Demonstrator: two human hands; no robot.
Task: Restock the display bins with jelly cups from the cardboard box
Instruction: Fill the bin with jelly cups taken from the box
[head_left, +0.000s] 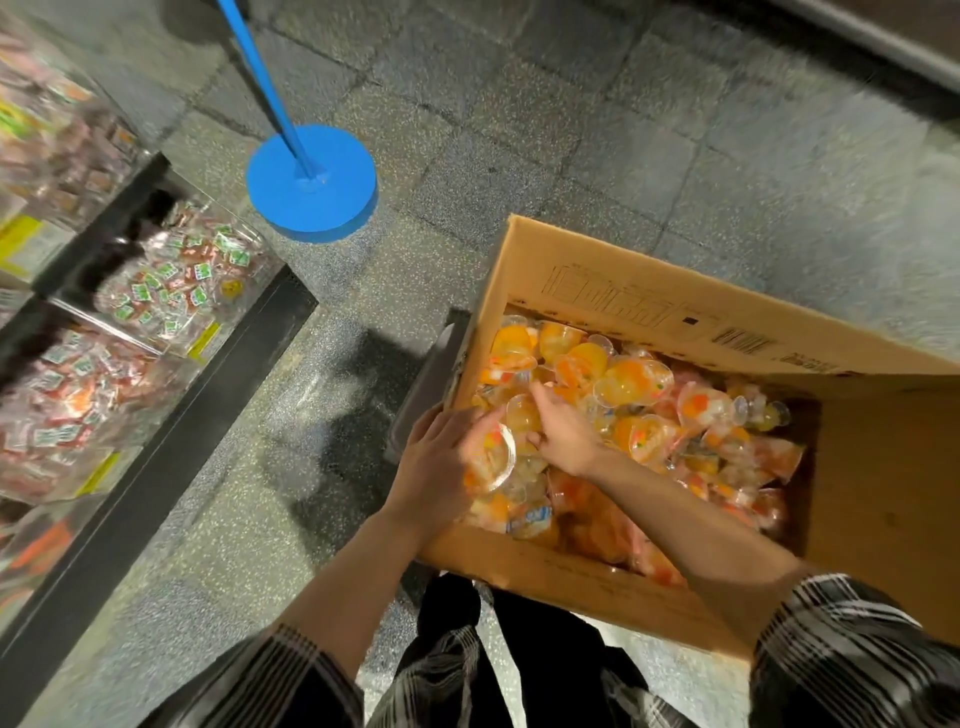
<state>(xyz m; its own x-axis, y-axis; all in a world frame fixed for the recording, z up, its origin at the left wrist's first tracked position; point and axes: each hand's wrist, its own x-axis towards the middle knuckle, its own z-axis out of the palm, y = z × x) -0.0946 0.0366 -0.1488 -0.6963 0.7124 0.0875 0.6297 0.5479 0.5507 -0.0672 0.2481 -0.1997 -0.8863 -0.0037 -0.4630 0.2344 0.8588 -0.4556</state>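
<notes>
In the head view, at the cardboard box (649, 291) by your knees: jelly cups (639, 384), loose, heaped inside. Your left hand (436, 467) curls its fingers round several cups at the near-left wall, likely a gathered load; your right hand (561, 431) lies on the heap, fingers bent among cups, grip uncertain. Display bins (171, 280) stand well left, across open floor; a blue stand base (311, 182) sits beyond.

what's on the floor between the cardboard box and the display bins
Only bare speckled floor separates the cardboard box from the display bins in the head view; the blue stand base sits farther back.
</notes>
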